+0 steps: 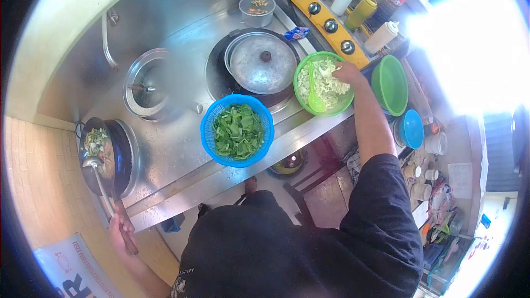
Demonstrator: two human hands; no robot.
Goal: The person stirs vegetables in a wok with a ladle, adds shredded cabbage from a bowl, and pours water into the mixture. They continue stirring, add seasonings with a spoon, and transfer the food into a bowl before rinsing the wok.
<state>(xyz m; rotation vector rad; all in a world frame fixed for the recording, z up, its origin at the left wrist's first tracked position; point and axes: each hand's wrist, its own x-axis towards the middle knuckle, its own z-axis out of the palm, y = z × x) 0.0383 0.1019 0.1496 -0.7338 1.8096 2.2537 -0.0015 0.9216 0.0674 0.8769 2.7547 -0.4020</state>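
My left hand (pixel 120 228) is closed around a wooden handle beside the wok (pixel 131 154). A metal ladle (pixel 95 164) rests over the wok, its shaft running down to the same hand. Chopped vegetables (pixel 96 140) lie in the wok. My right hand (pixel 344 74) reaches into a green bowl (pixel 298 95) of shredded cabbage (pixel 326 85), fingers curled on the shreds and partly hidden. A light green spoon (pixel 314 99) leans in that bowl. Between my hands, a blue basket (pixel 206 138) holds cut leafy greens (pixel 238 131).
A lidded pot (pixel 262 63) sits on a burner behind the basket. A metal container (pixel 144 84) is set into the counter. Beyond the bowl are a yellow knob panel (pixel 323 15) and squeeze bottles (pixel 361 12). At right stand another green bowl (pixel 390 85) and a blue bowl (pixel 412 129).
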